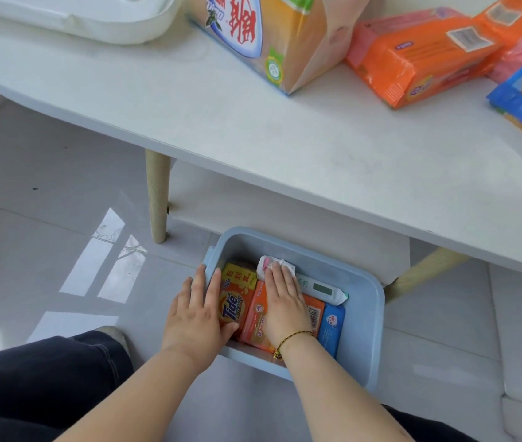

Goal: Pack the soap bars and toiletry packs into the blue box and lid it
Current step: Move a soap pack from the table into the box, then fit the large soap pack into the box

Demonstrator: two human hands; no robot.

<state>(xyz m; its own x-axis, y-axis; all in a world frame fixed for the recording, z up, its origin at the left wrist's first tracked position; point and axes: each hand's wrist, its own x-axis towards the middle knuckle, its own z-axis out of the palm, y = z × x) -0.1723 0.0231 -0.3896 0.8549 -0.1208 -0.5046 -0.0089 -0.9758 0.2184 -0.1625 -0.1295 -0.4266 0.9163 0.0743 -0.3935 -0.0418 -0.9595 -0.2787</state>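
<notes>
Light-blue plastic box (377,301) is open on top, so coming straight down from the near side is free. The white tabletop (253,148) edge crowds its far side, with a pale wooden leg (157,199) far-left. Inside, wrapped soap bars (234,301) fill left and middle; only the strip along the right wall is bare.
</notes>
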